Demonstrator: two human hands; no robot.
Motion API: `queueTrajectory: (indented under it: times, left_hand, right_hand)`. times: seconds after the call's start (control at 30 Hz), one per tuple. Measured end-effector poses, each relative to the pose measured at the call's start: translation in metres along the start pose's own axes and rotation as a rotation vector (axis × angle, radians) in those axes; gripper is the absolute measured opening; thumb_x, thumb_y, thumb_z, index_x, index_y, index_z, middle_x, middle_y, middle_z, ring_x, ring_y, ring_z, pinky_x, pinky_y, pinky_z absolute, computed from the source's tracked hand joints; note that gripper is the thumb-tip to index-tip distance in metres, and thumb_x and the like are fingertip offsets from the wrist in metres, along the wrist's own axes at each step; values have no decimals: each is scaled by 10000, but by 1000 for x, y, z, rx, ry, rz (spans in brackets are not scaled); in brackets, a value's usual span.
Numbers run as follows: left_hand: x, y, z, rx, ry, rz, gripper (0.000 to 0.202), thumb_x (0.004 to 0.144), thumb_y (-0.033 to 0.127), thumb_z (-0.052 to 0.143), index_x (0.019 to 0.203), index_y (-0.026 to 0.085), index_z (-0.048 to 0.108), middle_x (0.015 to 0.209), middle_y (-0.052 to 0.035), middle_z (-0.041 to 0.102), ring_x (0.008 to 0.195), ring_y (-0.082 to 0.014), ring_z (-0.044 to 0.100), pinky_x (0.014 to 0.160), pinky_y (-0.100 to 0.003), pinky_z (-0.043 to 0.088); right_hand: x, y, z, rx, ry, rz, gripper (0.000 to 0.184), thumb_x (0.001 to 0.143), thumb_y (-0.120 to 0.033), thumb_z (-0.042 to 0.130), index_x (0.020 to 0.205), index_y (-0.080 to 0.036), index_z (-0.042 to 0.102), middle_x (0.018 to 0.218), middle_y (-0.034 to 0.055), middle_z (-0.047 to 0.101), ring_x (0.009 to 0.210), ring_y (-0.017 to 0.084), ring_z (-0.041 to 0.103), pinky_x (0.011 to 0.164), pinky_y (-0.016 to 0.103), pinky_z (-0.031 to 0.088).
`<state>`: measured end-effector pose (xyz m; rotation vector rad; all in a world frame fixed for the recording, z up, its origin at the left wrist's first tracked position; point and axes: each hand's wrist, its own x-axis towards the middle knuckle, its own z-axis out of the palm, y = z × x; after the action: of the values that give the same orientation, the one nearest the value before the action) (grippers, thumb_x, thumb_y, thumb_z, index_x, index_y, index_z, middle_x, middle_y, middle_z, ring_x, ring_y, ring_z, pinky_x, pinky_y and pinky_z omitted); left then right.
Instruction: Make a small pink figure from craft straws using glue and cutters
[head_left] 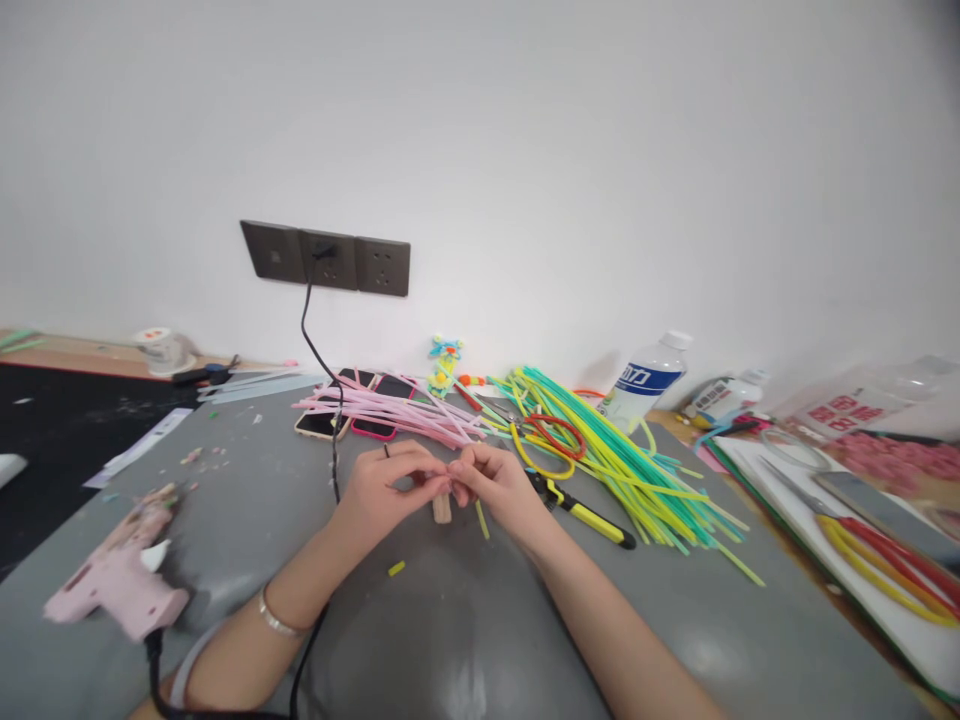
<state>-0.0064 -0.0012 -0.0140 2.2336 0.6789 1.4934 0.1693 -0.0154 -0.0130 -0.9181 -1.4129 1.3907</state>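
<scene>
My left hand [390,490] and my right hand [499,487] meet over the middle of the grey mat [435,640], thumbs and fingers pinched together at the tips. Whatever lies between the fingertips is too small or hidden to name. Just under them is a small beige block [442,510], partly covered by the fingers. A thin yellow-green strip [481,520] lies beside my right hand, and a short yellow piece [396,568] rests on the mat nearer to me. Behind my hands is a bundle of pink pipe cleaners [397,410].
Green and yellow pipe cleaners [637,470], scissors [551,445] and yellow-black pliers [592,520] lie to the right. A pink glue gun [124,580] sits left, its black cord running toward me. A bottle [649,380] and a small colourful figure [444,365] stand near the wall.
</scene>
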Motion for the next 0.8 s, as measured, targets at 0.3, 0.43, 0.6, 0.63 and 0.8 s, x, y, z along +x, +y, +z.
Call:
queueTrajectory:
  times: [0.3, 0.43, 0.6, 0.63, 0.8]
  left_hand:
    - [4, 3, -6, 11, -61, 72, 73, 834, 104, 651, 798, 152, 692, 670, -31, 689, 552, -91, 625, 476, -140, 496]
    - [2, 3, -6, 15, -63, 93, 73, 840, 114, 648, 811, 162, 695, 685, -34, 704, 583, -105, 649, 492, -152, 501]
    - [2, 3, -3, -65, -28, -55, 65, 857, 154, 647, 859, 167, 710, 747, -45, 706, 673, -129, 676, 582, -191, 576]
    - [2, 2, -3, -76, -23, -76, 64, 856, 159, 651, 874, 169, 712, 754, -44, 706, 680, -131, 679, 599, -202, 586]
    - [3, 2, -2, -37, -22, -101, 51, 841, 191, 682, 882, 175, 708, 763, -31, 709, 654, -121, 661, 599, -204, 563]
  right_hand:
    - [0, -1, 0, 20, -40, 35, 441, 767, -544, 712, 592, -183, 531, 468, -37, 547, 430, 91, 477, 472, 222, 362]
    - [0, -3, 0, 35, -54, 51, 442, 759, -549, 719, 589, -185, 535, 466, -37, 551, 439, 96, 487, 478, 224, 366]
    - [0, -4, -3, 45, 6, 24, 410, 765, -551, 710, 633, -178, 603, 530, -10, 616, 483, 102, 497, 508, 234, 370]
    - [1, -4, -3, 47, 12, 17, 401, 768, -555, 704, 659, -178, 622, 544, -6, 627, 493, 106, 501, 518, 240, 381]
    - [2, 0, -5, 57, 55, -2, 400, 768, -551, 703, 652, -180, 606, 519, -19, 604, 468, 101, 480, 519, 244, 390]
